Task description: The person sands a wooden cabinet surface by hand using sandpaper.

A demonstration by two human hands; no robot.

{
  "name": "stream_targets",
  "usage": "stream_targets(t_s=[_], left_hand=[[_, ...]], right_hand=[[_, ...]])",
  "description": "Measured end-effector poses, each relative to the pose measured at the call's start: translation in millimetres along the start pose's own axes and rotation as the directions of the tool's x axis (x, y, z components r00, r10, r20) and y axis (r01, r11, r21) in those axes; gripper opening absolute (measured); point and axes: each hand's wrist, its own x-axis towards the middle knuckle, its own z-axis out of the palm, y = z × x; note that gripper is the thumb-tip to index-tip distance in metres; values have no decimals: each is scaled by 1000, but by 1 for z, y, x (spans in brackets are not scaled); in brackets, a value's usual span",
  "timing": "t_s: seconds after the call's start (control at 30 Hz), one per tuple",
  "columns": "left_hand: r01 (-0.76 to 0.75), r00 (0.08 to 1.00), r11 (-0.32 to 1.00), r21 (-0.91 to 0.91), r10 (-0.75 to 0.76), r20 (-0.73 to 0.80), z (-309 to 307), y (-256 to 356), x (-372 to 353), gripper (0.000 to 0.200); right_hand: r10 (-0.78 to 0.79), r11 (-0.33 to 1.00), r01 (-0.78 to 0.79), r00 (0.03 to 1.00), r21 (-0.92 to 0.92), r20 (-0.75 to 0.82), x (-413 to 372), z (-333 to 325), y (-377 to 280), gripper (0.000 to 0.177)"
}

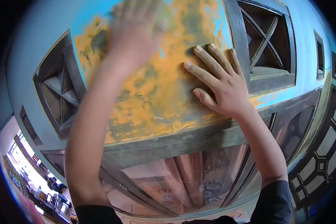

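Orange wall patch (156, 89): right hand (226, 84) splayed on its right side, grasping nothing; left hand (136, 35) upper-left, blurred, grip indeterminable. Uneven pressure could gouge it.

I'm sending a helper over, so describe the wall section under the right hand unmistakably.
Find the grey-brown beam above the glass panes. Above it, between two dark-framed openings with crossed bars, is the wall section, the right hand spread on it. Blotchy orange, smeared grey-green, sets it apart from the plain pale blue wall farther left.
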Motion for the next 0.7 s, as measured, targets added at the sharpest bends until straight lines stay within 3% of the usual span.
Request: stream_targets(t_s=[0.1,0.13,0.17,0.23,0.27,0.33,0.43,0.5,0.57,0.63,0.7], left_hand=[[-169,977,981,-98,180,117,-34,39,-11,59],[-135,986,989,-64,140,91,-45,25,6,61],[113,968,992,-47,-100,231,-58,26,18,60],[384,886,922,43,-382,263,-69,13,48,59],[425,887,901,82,-433,160,-42,-14,57,61],[503,817,854,136,-520,249,-38,-4,91,62],[472,858,882,-8,-457,233,-44,40,107,64],[259,946,962,-92,-233,224,-46,72,100,67],[66,977,983,-173,-29,213,-46,82,87,71],[86,971,975,-204,-36,237,-52,57,84,69],[330,931,906,-265,-266,252,-64,16,77,66]], right_hand=[[54,999,-54,998,11,-28,-2,3,-11,62],[67,998,-66,997,24,-27,-4,4,-12,62],[82,996,-82,996,35,-28,-6,4,-13,62],[91,995,-90,995,37,-28,-8,3,-14,62],[90,995,-88,995,39,-32,-8,3,-13,62],[96,995,-95,995,28,-36,-9,5,-13,62],[99,995,-98,995,34,-24,-10,2,-13,61],[102,995,-101,995,7,-16,-11,2,-14,60],[108,994,-108,994,-18,-6,-12,4,-15,60],[114,993,-114,993,-34,-6,-10,3,-17,60],[120,992,-121,993,-46,-7,-11,3,-15,61]])
